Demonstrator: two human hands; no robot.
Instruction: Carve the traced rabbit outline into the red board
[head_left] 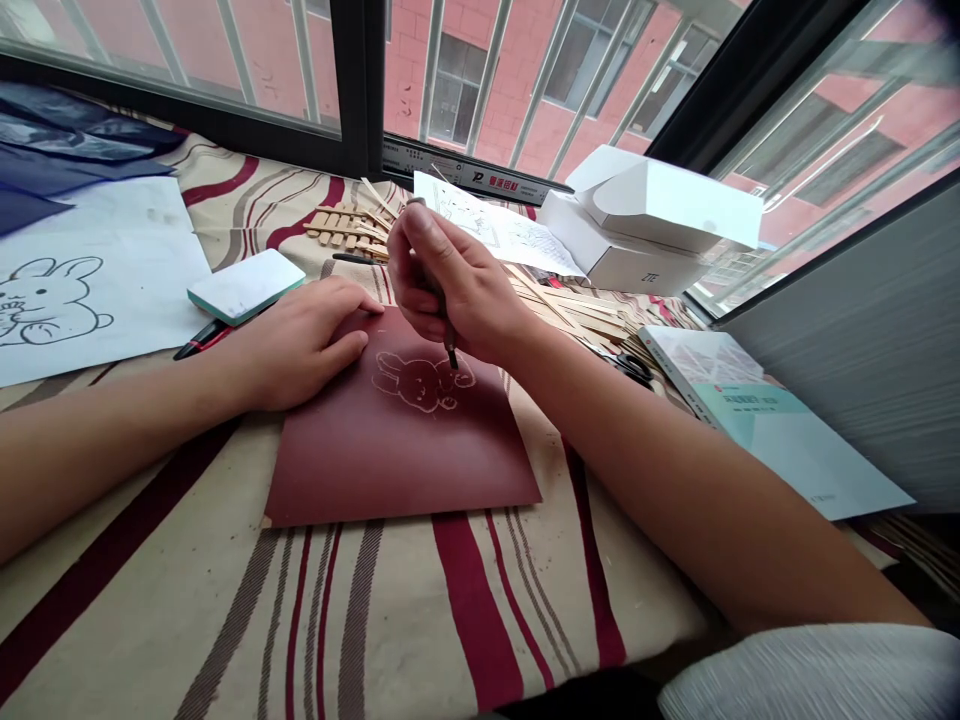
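Observation:
A reddish-brown board (405,460) lies flat on the striped cloth, with a pale rabbit outline (421,386) cut or scratched into its surface. My right hand (457,280) is closed round a slim carving tool (451,345), most of its handle hidden in the fist. The tool's dark tip points down at the right part of the rabbit outline; whether it touches is hard to tell. My left hand (315,335) rests open on the board's upper left, fingers stretched out flat.
At left lie a paper with a rabbit drawing (112,290), a small white pad (247,285) and a black-red pen (202,340). Behind are wooden sticks (345,228), another drawn sheet (510,230) and a white box (637,245). Black-handled scissors (634,368) and a book (780,430) lie right.

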